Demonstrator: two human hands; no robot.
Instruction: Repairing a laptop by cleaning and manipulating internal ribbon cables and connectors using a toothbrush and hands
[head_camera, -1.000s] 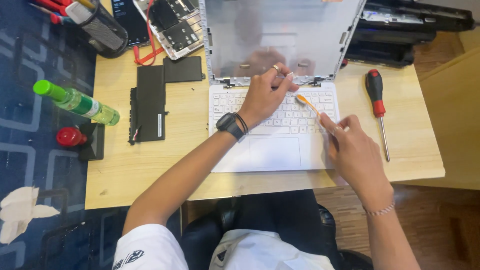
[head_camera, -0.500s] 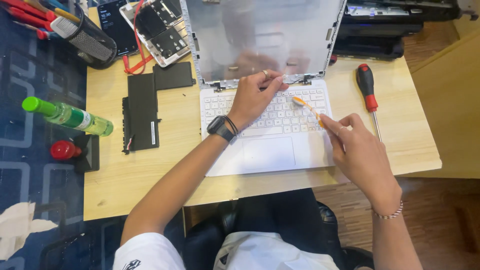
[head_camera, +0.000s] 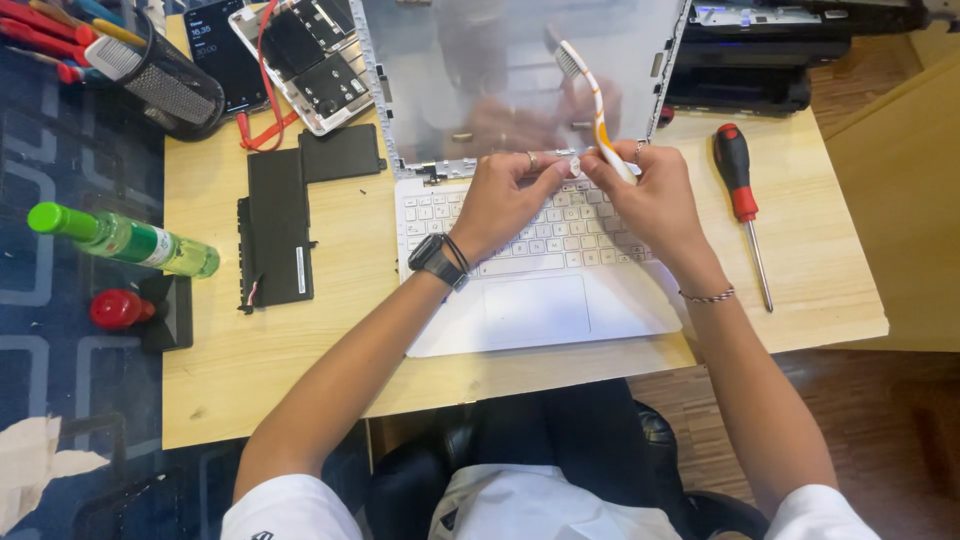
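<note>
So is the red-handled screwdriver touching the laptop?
Apart. The head view shows the red-handled screwdriver lying on the wooden table right of the laptop, with bare wood between them.

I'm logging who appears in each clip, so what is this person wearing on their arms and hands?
The left wrist carries a black watch with a dark band beside it, and the left hand has a ring. The right wrist has a thin beaded bracelet, and the right hand also has a ring. Short white sleeves cover the shoulders.

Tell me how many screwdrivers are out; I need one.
1 for certain: the red-and-black screwdriver on the table right of the laptop. Red handles in the mesh cup may hide more.
</note>
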